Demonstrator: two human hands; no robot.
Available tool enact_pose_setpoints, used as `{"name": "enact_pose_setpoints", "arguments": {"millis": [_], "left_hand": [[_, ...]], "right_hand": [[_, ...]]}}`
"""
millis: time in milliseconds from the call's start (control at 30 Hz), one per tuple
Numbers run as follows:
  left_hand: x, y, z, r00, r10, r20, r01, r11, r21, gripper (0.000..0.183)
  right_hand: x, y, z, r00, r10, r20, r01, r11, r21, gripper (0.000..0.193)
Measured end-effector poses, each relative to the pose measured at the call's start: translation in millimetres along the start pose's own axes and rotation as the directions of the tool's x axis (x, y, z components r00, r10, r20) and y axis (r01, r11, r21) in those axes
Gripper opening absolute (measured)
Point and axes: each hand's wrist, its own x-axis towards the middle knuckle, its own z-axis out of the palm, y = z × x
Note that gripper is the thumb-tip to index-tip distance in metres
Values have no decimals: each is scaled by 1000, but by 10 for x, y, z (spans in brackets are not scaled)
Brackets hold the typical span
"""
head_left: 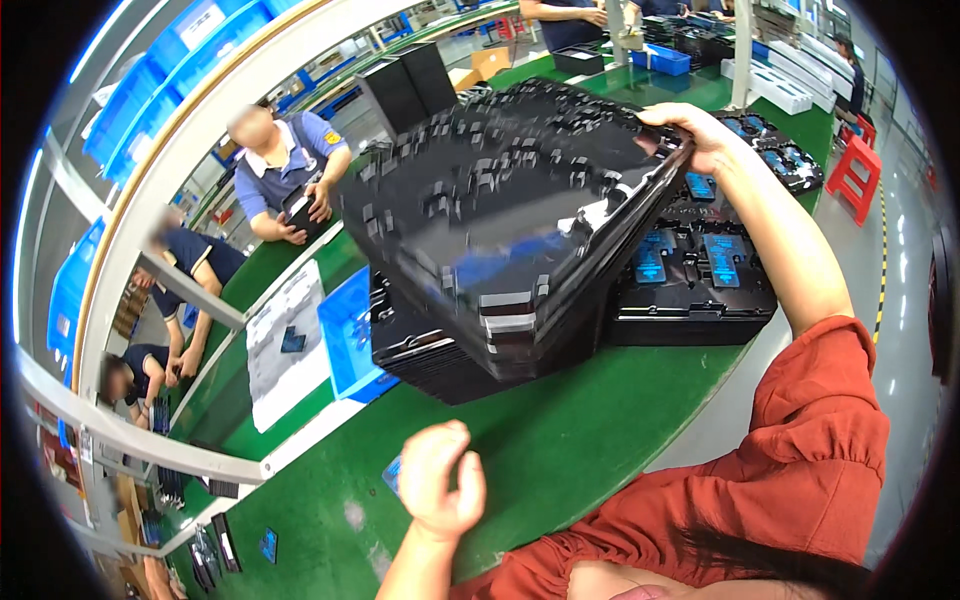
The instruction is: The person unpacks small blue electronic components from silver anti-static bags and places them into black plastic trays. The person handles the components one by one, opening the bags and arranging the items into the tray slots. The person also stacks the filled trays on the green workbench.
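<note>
My right hand (705, 140) grips the far right edge of a black plastic tray stack (540, 330), its thumb side over the rim. The stack is tilted, smeared by motion, and hangs over another stack of black trays (440, 365). Over the green table (560, 430), my left hand (440, 482) is apart from the trays. Its fingers are loosely curled with the thumb away from them, and nothing shows in it. A small blue piece (392, 474) lies beside that hand, partly hidden by it.
To the right stand black trays (690, 325) holding blue parts (722, 260). A blue bin (350, 330) and a white foam sheet (285, 370) lie left of the stacks. A metal frame post (190, 455) crosses at left. Across the table, a person (285, 165) handles a dark object.
</note>
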Motion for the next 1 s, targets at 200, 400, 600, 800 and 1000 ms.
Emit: {"name": "enact_pose_setpoints", "arguments": {"millis": [200,400,600,800,1000], "left_hand": [[593,-166,-345,983,121,-137,-79,956,281,71],[1197,-402,-254,972,219,87,-235,888,396,77],[1303,-253,-211,989,140,51,-147,861,486,71],[1401,-245,-41,987,155,32,-151,857,493,60],[1291,-168,13,990,140,23,-131,831,540,63]], "right_hand": [[858,-105,299,935,-338,-109,156,667,-729,35],[1146,119,633,666,-590,-456,261,758,-598,34],[-48,133,1565,961,-257,105,278,873,-401,61],[165,223,1428,946,-307,104,316,803,-505,56],[107,297,1382,931,-336,139,354,749,-561,55]]}}
